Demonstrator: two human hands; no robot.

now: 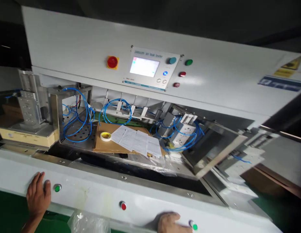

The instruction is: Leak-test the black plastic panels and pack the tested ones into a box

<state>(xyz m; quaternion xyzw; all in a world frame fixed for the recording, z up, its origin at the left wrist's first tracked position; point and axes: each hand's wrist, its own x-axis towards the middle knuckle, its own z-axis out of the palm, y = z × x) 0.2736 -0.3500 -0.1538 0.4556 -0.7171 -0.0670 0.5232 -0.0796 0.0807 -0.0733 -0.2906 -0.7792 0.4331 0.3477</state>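
Observation:
My left hand [39, 195] lies on the white front panel [97, 191] of the machine, its fingers stretched out and holding nothing. Just to its right is a green push button [57, 188]; a gap shows between the thumb and the button. My right hand [171, 223] rests on the same panel at the bottom edge of the picture, partly cut off. Its visible fingers are bent but apart, with nothing seen in them. Close to its right side sits another green push button [194, 225]. Between the hands is a red push button [123, 205].
A cardboard sheet [99, 147] inside carries printed papers [133, 139] and a tape roll [105, 136]. Coiled blue hoses [116, 111] and metal fixtures [185, 132] surround it. Above are a lit screen [144, 67] and a red rotary switch [112, 62]. A clear plastic bag [88, 223] hangs in front.

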